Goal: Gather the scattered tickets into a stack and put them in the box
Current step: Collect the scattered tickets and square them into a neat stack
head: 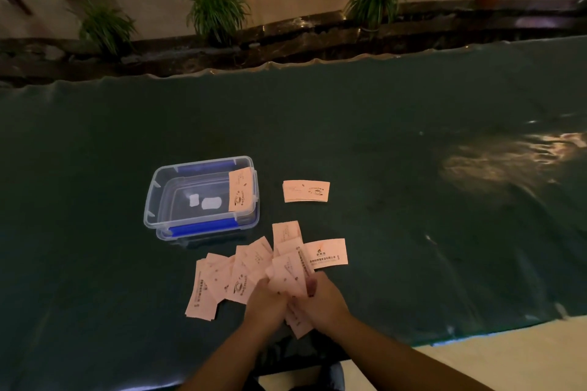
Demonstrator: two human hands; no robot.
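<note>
A fanned bunch of pale pink tickets is held above the near edge of the table, gripped from both sides: the left hand is closed on its left edge and the right hand is closed on its right edge, thumb on top. The grip looks meant to square the loose slips into one stack, though the bunch is not yet aligned, with corners splayed upward and one slip poking out below the hands.

Just to the left, a spread of overlapping tickets is left lying on the dark green table cover, and a single ticket with printed text lies just right of the held bunch. Farther off, a small neat pile sits apart, beside the box.

The clear plastic box, with blue latches and no lid on it, stands near the tickets on the left; one ticket is propped against its right inner wall. Most of the gathering is judged still to be done.

Potted plants are seen beyond the table.
</note>
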